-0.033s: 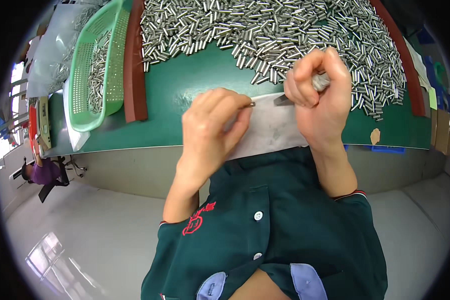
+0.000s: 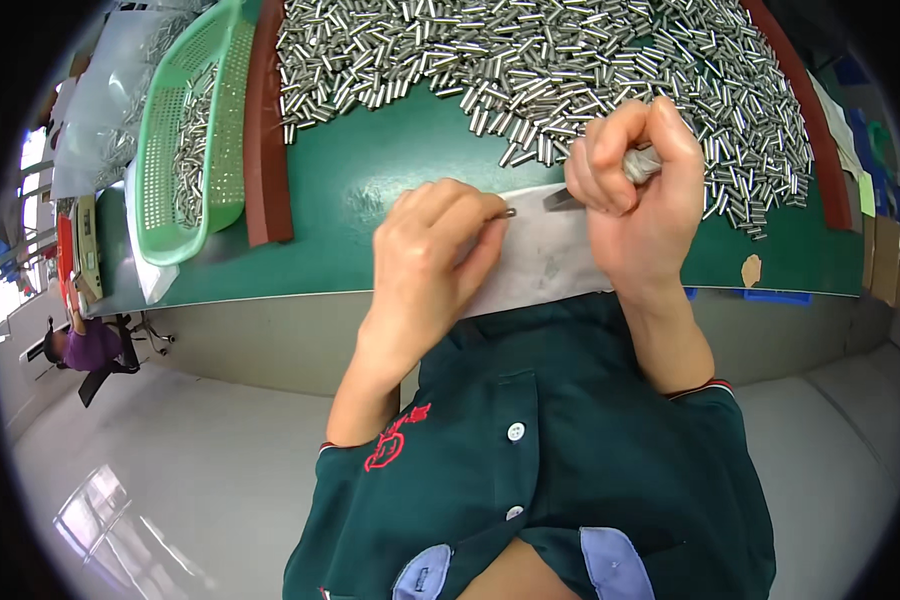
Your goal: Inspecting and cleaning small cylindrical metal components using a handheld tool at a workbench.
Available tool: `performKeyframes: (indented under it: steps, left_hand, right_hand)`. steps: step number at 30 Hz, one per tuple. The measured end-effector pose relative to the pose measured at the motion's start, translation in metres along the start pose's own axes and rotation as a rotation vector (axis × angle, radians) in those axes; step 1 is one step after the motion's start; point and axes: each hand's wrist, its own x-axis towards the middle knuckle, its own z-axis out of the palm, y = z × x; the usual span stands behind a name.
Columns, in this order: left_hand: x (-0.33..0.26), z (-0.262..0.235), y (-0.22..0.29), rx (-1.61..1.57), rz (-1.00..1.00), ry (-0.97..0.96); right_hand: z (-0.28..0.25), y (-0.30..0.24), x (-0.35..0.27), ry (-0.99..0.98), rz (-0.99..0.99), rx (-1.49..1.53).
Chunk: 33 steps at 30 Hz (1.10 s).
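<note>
Head cam: pin pinched in the left hand, tool gripped in the right, big pile of metal pins up top

So the left hand (image 2: 425,245) is mid-frame, thumb and index closed on one small metal pin (image 2: 511,212), other fingers curled. Right hand (image 2: 648,225), right of center, is curled tight around a tool (image 2: 563,200) with a flat dark tip and a pale wrapped handle. Both are over a whitish cloth (image 2: 540,265) on the green table (image 2: 370,205). Loose pins (image 2: 560,70) cover the table across the top. Upper left, a green basket (image 2: 232,140) holds more metal pieces (image 2: 192,165), next to cloudy plastic bags (image 2: 95,95), contents blurry. The shirt (image 2: 590,420) has a red stitched emblem (image 2: 385,450), lower left of center.
</note>
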Motion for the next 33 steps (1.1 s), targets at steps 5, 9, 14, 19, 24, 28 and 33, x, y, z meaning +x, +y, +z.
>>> performKeyframes:
  steps: [5,9,14,19,24,28,33]
  left_hand:
    - [-0.004,0.021,-0.001,0.067,-0.087,0.009]
    - [-0.004,0.026,0.001,0.038,-0.125,0.035]
    - [-0.004,0.027,0.001,0.007,-0.168,0.036]
    - [-0.004,0.026,0.003,0.023,-0.168,0.025]
    - [-0.003,0.027,0.003,0.019,-0.173,0.03]
    - [-0.003,0.027,0.003,0.015,-0.182,0.027]
    - [-0.003,0.027,0.004,0.0,-0.207,0.025]
  right_hand:
    - [-0.002,0.01,0.0,0.091,0.009,0.083]
    - [-0.005,0.015,0.001,0.16,-0.003,0.154]
    - [-0.008,0.017,0.001,0.143,0.022,0.167]
    - [-0.007,0.016,0.001,0.147,0.043,0.167]
    - [-0.007,0.015,0.001,0.157,0.049,0.195]
    - [-0.01,0.015,0.001,0.139,0.047,0.215]
    - [-0.008,0.014,0.001,0.151,0.065,0.202]
